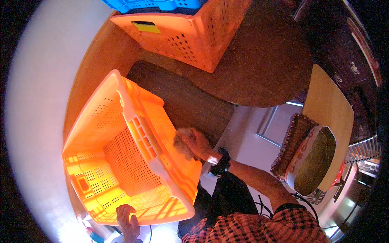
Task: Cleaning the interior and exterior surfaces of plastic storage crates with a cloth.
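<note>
An orange plastic crate (142,121) with perforated walls stands tilted before me, its open side facing up and left. My right hand (199,142), with a dark band at the wrist, grips a greyish-brown, fuzzy wad (186,142), perhaps a cloth or scrubbing pad. The wad is against or very near the crate's outer right wall. At the crate's lower rim is my left hand (129,223), its fingers curled and a gap showing between thumb and forefinger. Whether it grips the rim or only rests there I cannot tell.
Behind, another orange crate (182,39) with a blue crate (158,5) in it stands by a round-ended brown tabletop (267,60). To the right, a light wooden surface (326,100) bears an oval tub (316,161) and a brown basket (293,142). Black cables (263,209) lie near my legs.
</note>
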Motion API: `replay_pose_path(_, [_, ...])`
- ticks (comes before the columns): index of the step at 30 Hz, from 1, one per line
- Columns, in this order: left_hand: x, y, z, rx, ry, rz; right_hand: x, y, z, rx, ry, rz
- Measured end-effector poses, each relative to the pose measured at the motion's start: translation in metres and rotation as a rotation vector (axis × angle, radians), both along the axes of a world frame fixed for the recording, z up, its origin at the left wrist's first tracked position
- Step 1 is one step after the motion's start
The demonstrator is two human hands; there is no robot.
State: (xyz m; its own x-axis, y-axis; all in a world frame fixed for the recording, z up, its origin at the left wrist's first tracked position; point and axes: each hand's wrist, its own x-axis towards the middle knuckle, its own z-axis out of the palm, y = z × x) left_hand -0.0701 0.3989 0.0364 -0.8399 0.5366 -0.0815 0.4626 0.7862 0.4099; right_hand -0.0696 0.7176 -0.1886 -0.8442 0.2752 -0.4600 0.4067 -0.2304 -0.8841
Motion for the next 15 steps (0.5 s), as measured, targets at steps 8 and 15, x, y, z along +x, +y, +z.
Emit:
replay_pose_path(8, [0.001,-0.001,0.001,-0.016,-0.015,0.002,-0.150,0.031,0.097,-0.219,0.665,-0.138])
replay_pose_path(15, [-0.009,0.007,0.002,-0.050,0.026,0.041,-0.166,0.018,0.031,0.092,0.519,0.032])
